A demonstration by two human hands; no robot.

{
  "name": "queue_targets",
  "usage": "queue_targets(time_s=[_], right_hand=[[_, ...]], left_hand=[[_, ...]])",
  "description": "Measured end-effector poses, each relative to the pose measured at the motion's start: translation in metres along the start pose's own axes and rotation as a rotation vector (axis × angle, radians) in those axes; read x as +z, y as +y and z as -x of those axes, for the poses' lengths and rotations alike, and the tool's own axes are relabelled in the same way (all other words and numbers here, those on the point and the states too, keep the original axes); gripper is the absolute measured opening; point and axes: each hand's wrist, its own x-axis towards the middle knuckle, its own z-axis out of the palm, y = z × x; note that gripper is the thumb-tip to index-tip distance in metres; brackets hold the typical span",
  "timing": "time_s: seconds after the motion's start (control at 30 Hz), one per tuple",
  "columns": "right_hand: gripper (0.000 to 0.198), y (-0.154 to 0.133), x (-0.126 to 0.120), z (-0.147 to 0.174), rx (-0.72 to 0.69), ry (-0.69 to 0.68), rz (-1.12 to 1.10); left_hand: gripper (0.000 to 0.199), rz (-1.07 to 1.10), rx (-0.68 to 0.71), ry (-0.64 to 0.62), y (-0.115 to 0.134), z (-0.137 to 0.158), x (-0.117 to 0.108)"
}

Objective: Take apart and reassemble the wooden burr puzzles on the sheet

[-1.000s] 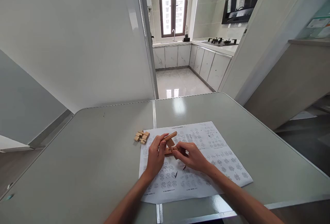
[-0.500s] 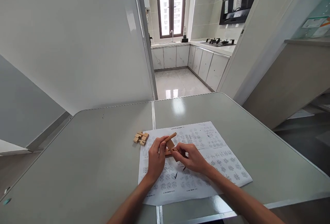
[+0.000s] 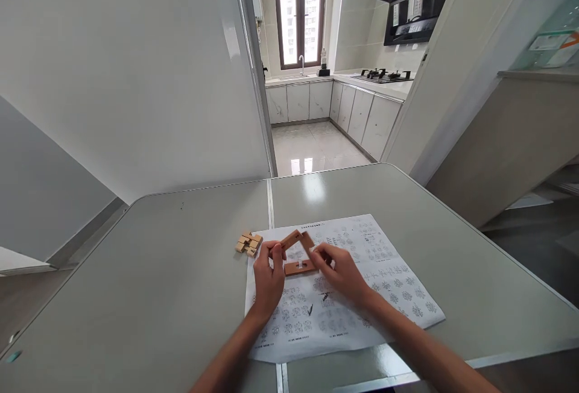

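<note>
Bars of brown wood occupy both hands: the left hand [image 3: 269,272] pinches a straight, reddish-brown wooden bar [image 3: 292,238] between thumb and fingers, and the right hand [image 3: 339,269] pinches a slanting, flat-sided brown wooden bar [image 3: 307,242] by its lower part. Their raised ends meet in a peak; whether they touch, I cannot tell. Below them, a notched, orange-brown wooden bar [image 3: 294,269] lies on a white printed paper sheet [image 3: 362,333], its right end close by the right fingers. Judged from how things lie, the work looks partway: a compact cluster of light tan wooden blocks [image 3: 248,243] sits gathered at the sheet's far left corner, while the three bars seem separate, none visibly locked into another. The sheet spreads over the grey-green, smooth-topped table [image 3: 181,278], nearer its near edge than its far edge.
</note>
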Motion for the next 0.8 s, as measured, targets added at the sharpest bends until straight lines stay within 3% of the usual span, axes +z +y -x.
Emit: queue_targets(time_s=[0.1, 0.23, 0.37, 0.6, 0.8], right_hand=[[0.035, 0.010, -0.008, -0.006, 0.079, 0.144, 0.034], [0.038, 0.019, -0.008, -0.007, 0.122, 0.119, 0.043], [0.037, 0.021, -0.003, -0.005, 0.103, 0.084, 0.142], [0.027, 0.021, -0.003, -0.007, -0.030, 0.050, 0.280], [0.027, 0.019, -0.002, -0.006, -0.050, -0.015, 0.299]], left_hand=[[0.033, -0.038, 0.032, -0.122, -0.002, 0.000, 0.001], [0.029, -0.248, 0.302, -0.317, -0.003, -0.002, -0.001], [0.021, -0.425, 0.518, -0.411, -0.002, -0.002, 0.000], [0.017, -0.498, 0.534, -0.413, -0.003, -0.002, -0.001], [0.015, -0.575, 0.534, -0.394, -0.003, -0.002, -0.003]])
